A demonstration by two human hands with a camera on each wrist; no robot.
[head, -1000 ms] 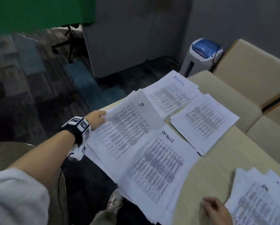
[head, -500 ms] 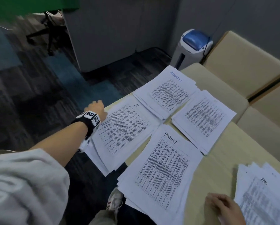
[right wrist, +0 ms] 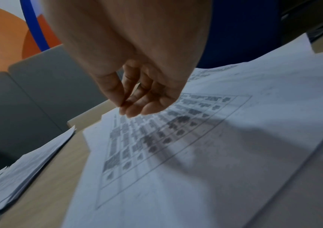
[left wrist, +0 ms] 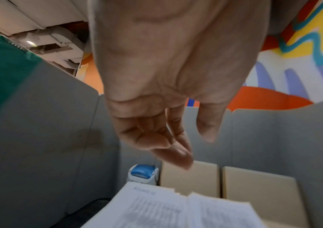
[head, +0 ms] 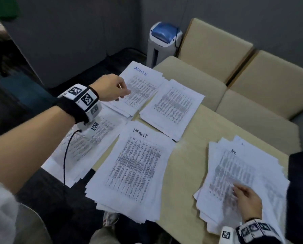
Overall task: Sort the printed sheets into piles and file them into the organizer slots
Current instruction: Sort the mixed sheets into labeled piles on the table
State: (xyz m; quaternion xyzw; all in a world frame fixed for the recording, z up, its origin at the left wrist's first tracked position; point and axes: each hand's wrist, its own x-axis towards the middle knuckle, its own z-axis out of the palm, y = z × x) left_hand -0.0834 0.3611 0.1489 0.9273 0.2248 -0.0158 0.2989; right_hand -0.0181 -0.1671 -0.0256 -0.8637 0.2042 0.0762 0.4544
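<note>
Left hand: the left hand hangs over the near edge of the ADMIN pile, fingers loosely curled, holding nothing; the left wrist view shows it clear above the paper
Right hand: the right hand is low over the HR pile, thumb and fingertips drawn together at the top sheet; whether they pinch it I cannot tell
Piles: five on the table; ADMIN far left, an unlabelled pile just beside it, TASKLIST pile nearer, another pile under the left forearm, hanging over the table edge
Behind: shredder on the floor, beige seats past the table
</note>
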